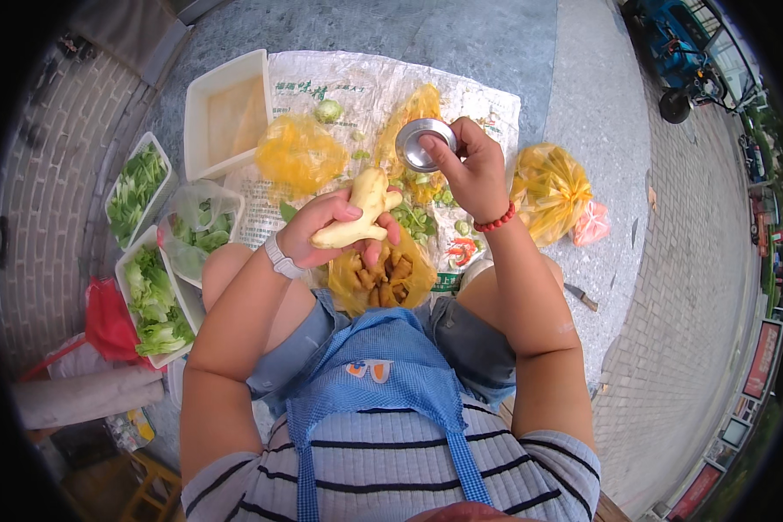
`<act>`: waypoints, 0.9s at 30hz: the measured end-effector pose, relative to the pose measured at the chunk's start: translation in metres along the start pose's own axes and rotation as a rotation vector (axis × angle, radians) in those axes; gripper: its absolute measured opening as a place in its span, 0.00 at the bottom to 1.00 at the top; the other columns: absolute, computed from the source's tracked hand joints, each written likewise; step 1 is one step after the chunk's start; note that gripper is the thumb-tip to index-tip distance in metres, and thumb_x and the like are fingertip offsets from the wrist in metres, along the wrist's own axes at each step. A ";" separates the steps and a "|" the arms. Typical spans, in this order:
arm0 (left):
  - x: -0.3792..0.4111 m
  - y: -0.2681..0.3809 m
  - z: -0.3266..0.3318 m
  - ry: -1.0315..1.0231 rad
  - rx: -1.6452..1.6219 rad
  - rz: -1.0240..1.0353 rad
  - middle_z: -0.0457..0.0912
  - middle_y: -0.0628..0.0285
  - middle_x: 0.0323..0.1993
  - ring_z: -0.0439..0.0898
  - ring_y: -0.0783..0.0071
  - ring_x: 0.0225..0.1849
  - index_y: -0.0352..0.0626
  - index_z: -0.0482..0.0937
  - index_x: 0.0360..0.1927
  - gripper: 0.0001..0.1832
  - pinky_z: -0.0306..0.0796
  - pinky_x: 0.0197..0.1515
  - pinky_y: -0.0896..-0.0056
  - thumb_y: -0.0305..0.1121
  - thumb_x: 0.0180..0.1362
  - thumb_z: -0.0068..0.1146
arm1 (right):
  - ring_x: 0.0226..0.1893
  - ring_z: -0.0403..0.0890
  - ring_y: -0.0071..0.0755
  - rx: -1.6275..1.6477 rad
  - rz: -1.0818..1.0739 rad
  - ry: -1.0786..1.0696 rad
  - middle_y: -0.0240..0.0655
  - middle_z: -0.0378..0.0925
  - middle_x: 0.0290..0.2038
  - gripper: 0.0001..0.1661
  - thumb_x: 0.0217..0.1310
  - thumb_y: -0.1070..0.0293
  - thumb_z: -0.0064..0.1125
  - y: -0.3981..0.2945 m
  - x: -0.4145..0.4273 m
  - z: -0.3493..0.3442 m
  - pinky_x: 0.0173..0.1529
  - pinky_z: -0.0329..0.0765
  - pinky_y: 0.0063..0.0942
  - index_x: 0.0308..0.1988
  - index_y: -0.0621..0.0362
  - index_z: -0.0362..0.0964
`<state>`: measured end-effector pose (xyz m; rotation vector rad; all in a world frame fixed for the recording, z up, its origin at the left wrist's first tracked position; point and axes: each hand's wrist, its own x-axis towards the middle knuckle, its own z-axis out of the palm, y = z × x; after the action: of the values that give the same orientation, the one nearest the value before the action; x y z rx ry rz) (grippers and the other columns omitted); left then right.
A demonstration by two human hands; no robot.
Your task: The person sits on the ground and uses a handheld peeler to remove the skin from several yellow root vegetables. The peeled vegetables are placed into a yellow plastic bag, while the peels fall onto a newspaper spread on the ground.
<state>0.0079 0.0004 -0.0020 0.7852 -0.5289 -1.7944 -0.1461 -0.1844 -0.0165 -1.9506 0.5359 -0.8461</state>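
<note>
A pale, mostly peeled piece of ginger root (360, 213) lies in my left hand (313, 225), with the fingers wrapped around its underside. My right hand (476, 166) grips a small round metal dish or lid (424, 145), thumb on its inner face, just above and to the right of the ginger. The two things are apart. Below my left hand, between my knees, an open yellow plastic bag (417, 277) holds several brown unpeeled ginger roots (385, 280). Green vegetable trimmings (414, 222) lie beneath the hands on a white woven sack (391, 72).
A white plastic tub (194, 130) stands back left. Baskets of leafy greens (137, 192) and lettuce (153, 293) line the left. At right are a full yellow bag (551, 192), a pink bag (590, 223) and a knife (581, 297). A blue vehicle (682, 55) stands beyond.
</note>
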 end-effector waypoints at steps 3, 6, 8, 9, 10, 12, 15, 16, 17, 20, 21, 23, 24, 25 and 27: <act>-0.001 -0.003 0.002 0.062 0.000 0.047 0.78 0.49 0.41 0.79 0.66 0.26 0.36 0.62 0.61 0.35 0.74 0.33 0.72 0.44 0.51 0.53 | 0.17 0.68 0.26 0.154 -0.102 -0.171 0.32 0.70 0.17 0.18 0.56 0.60 0.70 -0.022 -0.018 0.014 0.22 0.65 0.24 0.27 0.61 0.71; -0.003 -0.006 -0.006 0.043 0.018 0.004 0.78 0.50 0.40 0.78 0.67 0.23 0.34 0.62 0.61 0.36 0.74 0.30 0.73 0.44 0.50 0.54 | 0.17 0.69 0.27 0.005 -0.089 -0.147 0.35 0.71 0.17 0.17 0.56 0.60 0.69 -0.014 -0.012 0.012 0.23 0.66 0.26 0.28 0.61 0.72; -0.002 -0.002 -0.009 0.034 0.066 -0.004 0.79 0.50 0.40 0.78 0.66 0.22 0.34 0.62 0.61 0.37 0.74 0.29 0.73 0.43 0.49 0.54 | 0.17 0.70 0.27 -0.107 -0.059 -0.096 0.37 0.72 0.18 0.16 0.56 0.62 0.69 -0.005 -0.002 0.001 0.23 0.67 0.26 0.28 0.61 0.71; -0.002 -0.002 -0.008 0.032 0.055 -0.009 0.79 0.50 0.39 0.79 0.66 0.22 0.33 0.62 0.61 0.36 0.74 0.29 0.73 0.42 0.49 0.54 | 0.17 0.70 0.26 -0.090 -0.065 -0.042 0.36 0.71 0.17 0.16 0.56 0.63 0.69 -0.005 -0.002 -0.002 0.22 0.67 0.25 0.27 0.61 0.71; -0.001 -0.003 -0.005 0.030 0.043 -0.015 0.79 0.50 0.39 0.79 0.66 0.22 0.33 0.62 0.60 0.36 0.74 0.29 0.73 0.42 0.49 0.54 | 0.18 0.70 0.25 -0.057 -0.066 -0.066 0.35 0.71 0.18 0.16 0.56 0.63 0.69 -0.007 -0.002 -0.004 0.23 0.67 0.25 0.28 0.61 0.72; -0.001 -0.002 -0.004 0.036 0.023 -0.042 0.79 0.50 0.38 0.80 0.64 0.23 0.33 0.63 0.59 0.35 0.75 0.29 0.73 0.41 0.48 0.54 | 0.19 0.70 0.23 0.067 -0.094 -0.165 0.34 0.71 0.18 0.16 0.56 0.63 0.69 -0.016 -0.008 -0.002 0.23 0.67 0.24 0.28 0.61 0.73; -0.002 -0.003 -0.008 0.031 0.050 -0.117 0.80 0.49 0.38 0.80 0.64 0.23 0.33 0.63 0.58 0.35 0.76 0.29 0.71 0.41 0.48 0.54 | 0.20 0.72 0.26 0.087 -0.155 -0.317 0.35 0.72 0.20 0.16 0.56 0.61 0.70 -0.027 -0.014 0.005 0.24 0.68 0.25 0.30 0.61 0.74; -0.002 -0.004 -0.012 0.023 0.041 -0.118 0.80 0.48 0.39 0.80 0.64 0.23 0.33 0.63 0.58 0.35 0.76 0.29 0.71 0.40 0.48 0.55 | 0.20 0.73 0.27 0.048 -0.162 -0.312 0.35 0.73 0.20 0.16 0.56 0.61 0.70 -0.023 -0.012 0.004 0.24 0.69 0.25 0.30 0.61 0.75; 0.000 -0.007 -0.018 0.015 0.032 -0.119 0.80 0.47 0.39 0.80 0.63 0.23 0.33 0.64 0.58 0.35 0.76 0.29 0.70 0.40 0.47 0.55 | 0.20 0.73 0.28 0.009 -0.169 -0.308 0.36 0.73 0.21 0.15 0.55 0.61 0.70 -0.019 -0.010 0.004 0.24 0.69 0.26 0.30 0.61 0.75; 0.000 -0.003 -0.020 -0.064 -0.005 -0.136 0.80 0.46 0.39 0.80 0.64 0.23 0.33 0.63 0.58 0.35 0.76 0.27 0.70 0.38 0.46 0.57 | 0.19 0.73 0.32 -0.147 -0.155 -0.207 0.37 0.73 0.20 0.15 0.55 0.61 0.70 -0.011 -0.003 -0.009 0.24 0.69 0.28 0.29 0.61 0.74; -0.001 -0.003 -0.020 -0.093 -0.024 -0.149 0.80 0.45 0.39 0.80 0.64 0.23 0.32 0.63 0.58 0.35 0.76 0.26 0.70 0.37 0.46 0.57 | 0.19 0.73 0.32 -0.208 -0.164 -0.167 0.37 0.73 0.20 0.15 0.55 0.62 0.70 -0.009 -0.002 -0.012 0.24 0.69 0.28 0.29 0.61 0.74; -0.002 -0.004 -0.014 -0.049 -0.005 -0.176 0.79 0.47 0.38 0.79 0.67 0.21 0.32 0.63 0.58 0.36 0.73 0.23 0.73 0.36 0.45 0.58 | 0.19 0.73 0.36 -0.071 -0.133 -0.202 0.38 0.73 0.21 0.15 0.54 0.62 0.70 -0.013 -0.002 -0.013 0.24 0.69 0.29 0.28 0.61 0.73; -0.001 -0.009 -0.015 -0.029 -0.004 -0.170 0.79 0.47 0.38 0.78 0.67 0.21 0.32 0.63 0.59 0.35 0.73 0.22 0.73 0.36 0.46 0.58 | 0.19 0.73 0.37 0.007 -0.129 -0.251 0.38 0.73 0.21 0.15 0.54 0.62 0.70 -0.020 -0.005 -0.010 0.24 0.68 0.30 0.28 0.60 0.73; -0.001 -0.012 -0.017 -0.007 -0.003 -0.163 0.79 0.47 0.38 0.78 0.68 0.21 0.33 0.62 0.59 0.35 0.72 0.22 0.73 0.36 0.46 0.58 | 0.19 0.73 0.38 0.086 -0.125 -0.301 0.39 0.73 0.21 0.15 0.54 0.62 0.70 -0.027 -0.008 -0.007 0.24 0.68 0.30 0.28 0.60 0.73; 0.000 -0.012 -0.018 -0.016 0.015 -0.190 0.79 0.48 0.38 0.77 0.69 0.20 0.34 0.62 0.59 0.35 0.72 0.22 0.74 0.36 0.46 0.59 | 0.21 0.74 0.39 -0.025 -0.216 -0.354 0.40 0.73 0.22 0.15 0.54 0.62 0.69 -0.035 -0.012 -0.004 0.26 0.69 0.30 0.28 0.60 0.73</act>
<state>0.0130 0.0045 -0.0222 0.8558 -0.4914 -1.9743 -0.1562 -0.1611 0.0115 -2.1463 0.1295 -0.6045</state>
